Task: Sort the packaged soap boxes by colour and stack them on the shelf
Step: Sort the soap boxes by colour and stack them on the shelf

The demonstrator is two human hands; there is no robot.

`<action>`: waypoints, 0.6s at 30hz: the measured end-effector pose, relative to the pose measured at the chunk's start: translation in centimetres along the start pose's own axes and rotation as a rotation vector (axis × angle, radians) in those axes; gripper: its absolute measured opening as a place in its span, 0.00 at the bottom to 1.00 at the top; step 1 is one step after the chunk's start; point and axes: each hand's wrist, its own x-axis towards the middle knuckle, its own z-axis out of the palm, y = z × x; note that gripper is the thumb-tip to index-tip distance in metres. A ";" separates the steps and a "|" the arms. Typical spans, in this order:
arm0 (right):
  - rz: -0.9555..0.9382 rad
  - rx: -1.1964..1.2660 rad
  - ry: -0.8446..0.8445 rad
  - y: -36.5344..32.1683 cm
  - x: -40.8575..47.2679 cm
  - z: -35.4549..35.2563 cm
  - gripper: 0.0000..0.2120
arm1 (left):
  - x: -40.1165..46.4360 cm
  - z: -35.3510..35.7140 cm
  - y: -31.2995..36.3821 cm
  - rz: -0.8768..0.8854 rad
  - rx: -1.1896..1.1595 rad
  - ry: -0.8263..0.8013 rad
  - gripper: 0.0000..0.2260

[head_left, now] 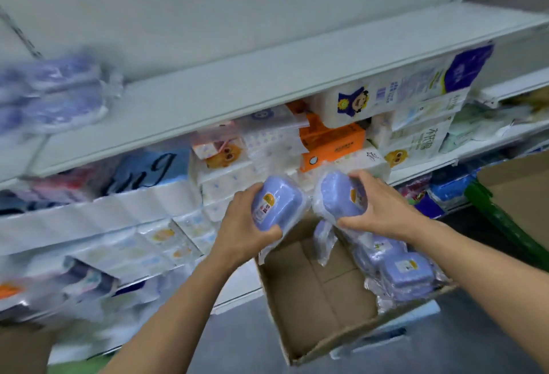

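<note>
Here, left hand (240,222) clamped on one purple soap box (274,210), right hand (377,210) on another (338,198), both above open carton (312,308) holding more purple boxes (398,266); blurred purple stack (56,94) on upper shelf (237,91).

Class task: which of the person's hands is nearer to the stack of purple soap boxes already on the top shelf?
Left. The left hand is below and right of the shelf stack; the right hand is farther right, above the cardboard box.
</note>
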 end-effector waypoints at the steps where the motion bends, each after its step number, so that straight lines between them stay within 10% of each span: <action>1: -0.039 0.010 -0.013 -1.0 0.3 -0.4 0.42 | -0.1 -1.4 0.1 0.024 0.008 0.005 0.39; 18: -0.505 -0.014 0.127 -27.9 11.2 -2.7 0.28 | -3.1 -33.6 -5.8 0.064 0.315 0.378 0.38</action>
